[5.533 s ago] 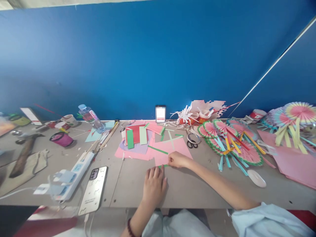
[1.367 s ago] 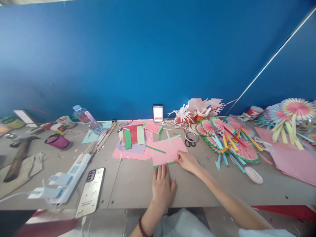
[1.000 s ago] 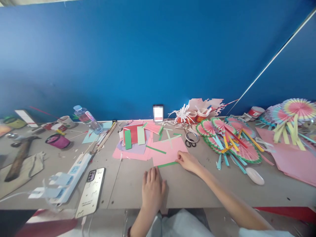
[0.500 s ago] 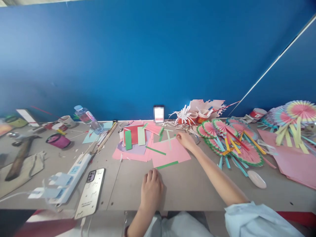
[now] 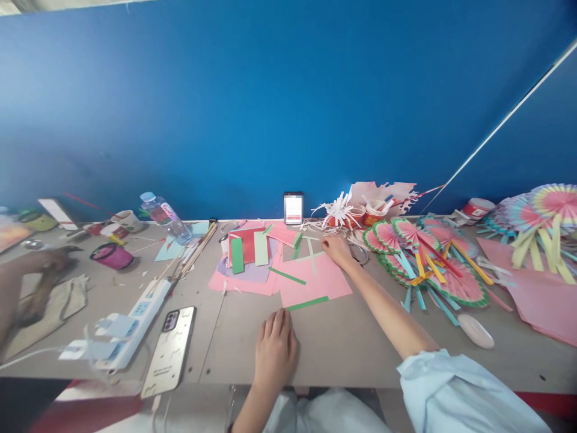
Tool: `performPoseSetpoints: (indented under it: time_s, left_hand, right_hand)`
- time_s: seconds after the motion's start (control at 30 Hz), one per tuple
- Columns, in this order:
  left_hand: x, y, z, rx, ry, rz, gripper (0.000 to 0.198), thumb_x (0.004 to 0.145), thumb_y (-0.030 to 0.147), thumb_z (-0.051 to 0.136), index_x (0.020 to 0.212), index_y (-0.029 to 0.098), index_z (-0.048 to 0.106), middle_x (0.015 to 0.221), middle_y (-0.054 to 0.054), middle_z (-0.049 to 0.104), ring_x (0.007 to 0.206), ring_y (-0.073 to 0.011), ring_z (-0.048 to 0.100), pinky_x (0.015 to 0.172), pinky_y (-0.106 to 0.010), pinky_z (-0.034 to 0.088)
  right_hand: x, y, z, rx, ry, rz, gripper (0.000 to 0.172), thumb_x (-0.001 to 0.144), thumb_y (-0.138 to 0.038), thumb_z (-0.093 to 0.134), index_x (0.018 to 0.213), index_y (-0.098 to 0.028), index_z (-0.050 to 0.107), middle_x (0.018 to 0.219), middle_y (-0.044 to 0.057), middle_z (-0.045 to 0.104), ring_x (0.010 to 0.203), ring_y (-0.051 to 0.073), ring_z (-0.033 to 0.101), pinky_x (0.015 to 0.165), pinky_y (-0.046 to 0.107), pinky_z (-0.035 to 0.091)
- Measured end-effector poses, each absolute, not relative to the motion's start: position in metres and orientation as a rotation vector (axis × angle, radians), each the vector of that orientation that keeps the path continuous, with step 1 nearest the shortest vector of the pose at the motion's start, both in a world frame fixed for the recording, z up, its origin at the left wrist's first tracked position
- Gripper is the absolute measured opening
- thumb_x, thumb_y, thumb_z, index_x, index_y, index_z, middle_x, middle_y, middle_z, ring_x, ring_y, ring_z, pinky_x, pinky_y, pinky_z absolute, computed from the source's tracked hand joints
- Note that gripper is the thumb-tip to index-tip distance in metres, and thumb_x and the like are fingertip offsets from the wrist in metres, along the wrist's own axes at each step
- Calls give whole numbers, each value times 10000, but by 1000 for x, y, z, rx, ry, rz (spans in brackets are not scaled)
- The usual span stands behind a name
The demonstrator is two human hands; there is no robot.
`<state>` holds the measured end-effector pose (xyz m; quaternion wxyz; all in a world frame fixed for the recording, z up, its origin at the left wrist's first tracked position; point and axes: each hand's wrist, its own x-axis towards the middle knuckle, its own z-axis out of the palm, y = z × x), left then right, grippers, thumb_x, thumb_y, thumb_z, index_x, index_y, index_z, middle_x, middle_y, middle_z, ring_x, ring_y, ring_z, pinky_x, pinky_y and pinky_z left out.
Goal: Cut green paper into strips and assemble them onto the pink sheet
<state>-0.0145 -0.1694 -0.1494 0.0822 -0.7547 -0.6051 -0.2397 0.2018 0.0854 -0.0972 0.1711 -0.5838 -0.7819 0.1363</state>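
Observation:
My left hand (image 5: 274, 344) lies flat on the grey table (image 5: 351, 343), fingers stretched out, just in front of a pink paper sheet (image 5: 321, 281). A dark green strip (image 5: 309, 303) lies along that sheet's near edge, a little beyond my fingertips. My right hand (image 5: 336, 248) reaches over the sheet's far right corner, beside crossed pale green strips (image 5: 311, 256) and scissors (image 5: 359, 253). Its fingers are turned away from me and I cannot see whether they hold anything. Another dark green strip (image 5: 288, 276) lies on the sheet.
Stacked coloured papers (image 5: 247, 249) sit left of the sheet. Paper fans (image 5: 424, 258) crowd the right side, with a white spoon-like object (image 5: 475, 331) nearer me. A phone (image 5: 170, 350), power strip (image 5: 130, 322), bottle (image 5: 164, 215) and hammer (image 5: 38, 288) lie left. Someone's blurred arm (image 5: 11, 288) enters at left.
My right hand left the green strip at the sheet's near edge and moved to the far right corner. My left hand slid back toward me. An arm appeared at left.

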Motion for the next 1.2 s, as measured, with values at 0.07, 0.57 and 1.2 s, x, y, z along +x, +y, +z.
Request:
performPoseSetpoints:
  time_s: [0.07,0.57,1.2]
  left_hand:
    - [-15,-169,-149,-2262,-1814,-717,432,898,139,437,1302,170,584,1225,-119,656,1097,-270,591,920,-435,506]
    - [-15,-169,-150,-2267,-1807,-711,407,896,138,439,1267,133,605,1226,-126,653,1090,-273,587,906,-429,512]
    - [-15,-170,-149,-2279,-1851,-710,427,894,124,436,1290,163,591,1241,-123,644,1110,-271,586,915,-436,513]
  right_hand:
    - [202,84,-95,-1693,-2199,353,217,903,-99,495,918,-84,711,1009,139,720,949,191,566,904,282,335]
    - [147,57,-100,-1438,-2282,481,206,879,-285,604,1022,-171,699,1103,72,700,1059,208,539,942,284,363]
    - [174,23,-94,-1447,-1591,1253,195,818,-264,573,952,-159,669,716,32,703,560,129,590,502,220,468]
